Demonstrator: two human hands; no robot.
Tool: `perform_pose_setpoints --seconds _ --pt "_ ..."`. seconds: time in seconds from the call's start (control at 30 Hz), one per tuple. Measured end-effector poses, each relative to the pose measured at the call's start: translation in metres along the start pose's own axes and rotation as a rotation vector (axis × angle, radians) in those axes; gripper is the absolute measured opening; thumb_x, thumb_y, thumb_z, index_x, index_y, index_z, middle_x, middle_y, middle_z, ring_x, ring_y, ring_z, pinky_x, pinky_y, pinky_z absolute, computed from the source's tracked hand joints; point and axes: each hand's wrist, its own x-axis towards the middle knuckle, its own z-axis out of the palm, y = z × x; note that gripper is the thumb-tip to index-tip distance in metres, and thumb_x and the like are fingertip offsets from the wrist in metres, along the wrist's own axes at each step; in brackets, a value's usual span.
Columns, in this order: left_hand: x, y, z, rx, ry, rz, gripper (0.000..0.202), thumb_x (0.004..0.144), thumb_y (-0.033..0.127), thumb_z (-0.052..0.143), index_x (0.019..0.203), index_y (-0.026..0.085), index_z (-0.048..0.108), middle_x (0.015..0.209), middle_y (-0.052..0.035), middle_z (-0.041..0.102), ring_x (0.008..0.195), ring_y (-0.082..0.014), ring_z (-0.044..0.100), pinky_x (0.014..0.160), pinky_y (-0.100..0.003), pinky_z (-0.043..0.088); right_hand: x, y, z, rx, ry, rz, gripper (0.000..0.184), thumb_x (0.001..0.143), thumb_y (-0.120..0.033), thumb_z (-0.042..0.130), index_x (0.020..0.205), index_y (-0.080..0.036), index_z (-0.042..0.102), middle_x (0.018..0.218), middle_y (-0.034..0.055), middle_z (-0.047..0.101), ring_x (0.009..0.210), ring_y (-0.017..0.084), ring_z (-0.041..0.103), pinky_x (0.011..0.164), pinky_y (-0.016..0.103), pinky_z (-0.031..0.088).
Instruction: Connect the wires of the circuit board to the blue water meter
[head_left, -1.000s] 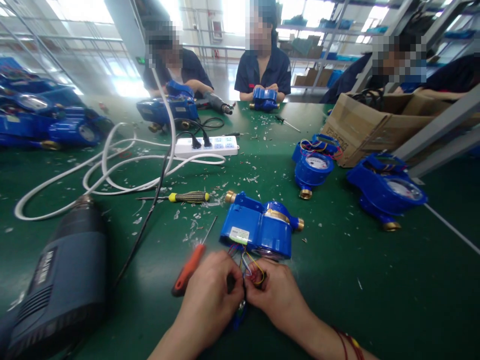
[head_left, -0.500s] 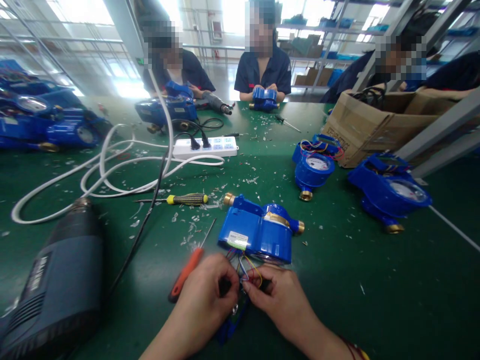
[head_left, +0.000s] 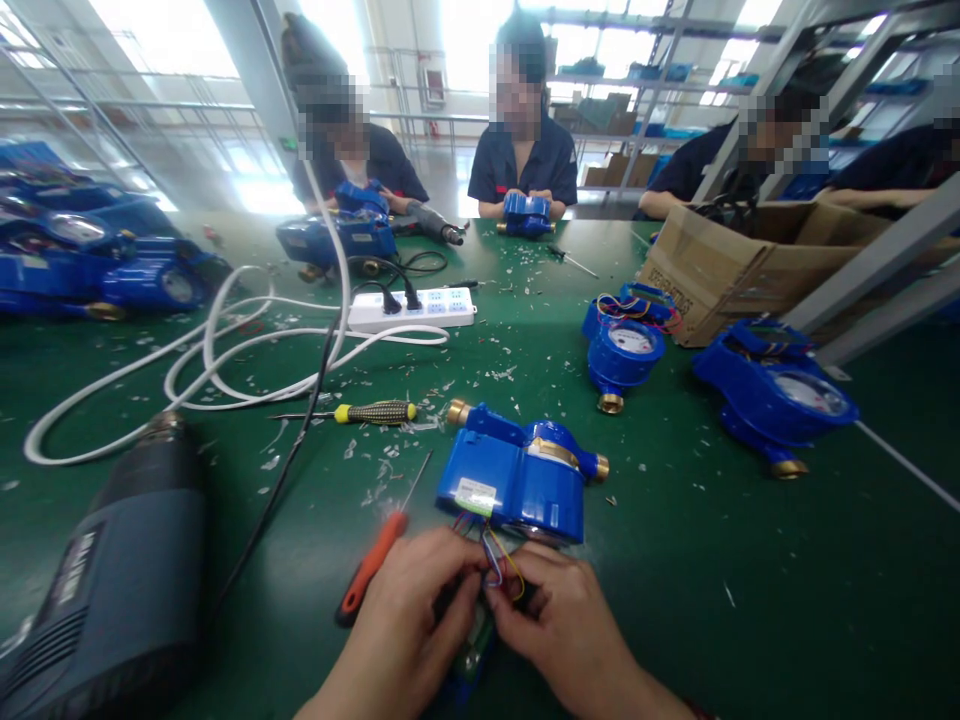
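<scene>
On green mat, both hands (head_left: pixel 480 625) pinch thin coloured wires (head_left: pixel 499 570) by blue plastic meter (head_left: pixel 517 480).

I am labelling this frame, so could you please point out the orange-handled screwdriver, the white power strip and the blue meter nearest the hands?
orange-handled screwdriver (head_left: pixel 369 568), head view, middle of its orange handle.
white power strip (head_left: pixel 439 305), head view, its socket face.
blue meter (head_left: pixel 517 482), head view, blue housing side.

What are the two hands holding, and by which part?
Both the left hand and right hand pinch the coloured wires coming out of the blue meter, gripping them at their free ends, just short of the meter body.
</scene>
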Motion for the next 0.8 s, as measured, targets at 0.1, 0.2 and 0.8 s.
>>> perform_pose_setpoints --seconds 0.1,0.2,0.8 --pt "-0.0008 0.0023 0.0002 0.059 0.034 0.041 0.006 0.082 0.024 0.051 0.085 0.021 0.056 0.082 -0.0021 0.06 0.077 -0.0167 0.054 0.068 -0.027 0.04 -0.0023 -0.0006 0.0001 0.004 -0.024 0.004 0.013 0.07 -0.008 0.055 0.072 -0.016 0.065 0.068 0.0014 0.059 0.06 0.014 0.052 0.053 0.023 0.037" --pt "0.0006 0.0035 0.0024 0.07 0.082 0.057 0.009 0.084 0.025 0.05 0.083 0.019 0.057 0.078 -0.002 0.06 0.073 -0.0159 0.054 0.067 -0.027 0.04 -0.0036 -0.0006 0.0027 -0.023 0.021 -0.02 0.012 0.07 -0.009 0.053 0.063 -0.016 0.061 0.062 0.0004 0.056 0.054 0.012 0.049 0.049 0.022 0.034" --pt "0.0052 0.0083 -0.0046 -0.238 0.091 -0.181 0.022 0.081 0.032 0.047 0.07 0.016 0.058 0.066 -0.0006 0.055 0.063 -0.0124 0.05 0.059 -0.021 0.039 -0.0082 -0.0044 0.0063 0.278 0.084 0.07 0.015 0.08 -0.027 0.056 0.075 -0.017 0.066 0.068 0.0008 0.059 0.057 0.012 0.052 0.048 0.02 0.038"
